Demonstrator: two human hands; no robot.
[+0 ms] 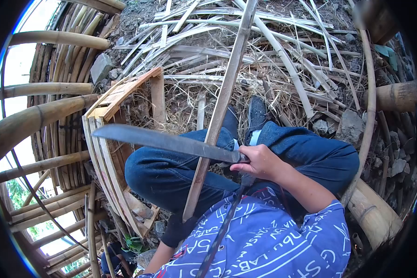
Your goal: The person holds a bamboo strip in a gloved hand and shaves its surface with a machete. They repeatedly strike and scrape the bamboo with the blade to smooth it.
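My right hand (258,162) is closed around the handle of a machete (166,142), its long blade pointing left across my lap. The blade lies over a long split bamboo strip (226,92), which slants from the top of the view down to my left side. In a black glove, my left hand (178,229) grips the strip's lower end against my body; its fingers are partly hidden. I sit with crossed legs in jeans (162,171), and a dark strap (222,227) runs down over my blue printed shirt.
On the left stands a wooden crate-like frame (102,143) of slats. Split bamboo strips (194,51) litter the ground ahead. Bamboo poles (55,118) line the left side. Rocks (351,125) and a thick bamboo piece (373,213) lie at right. Part of another person (113,259) shows at lower left.
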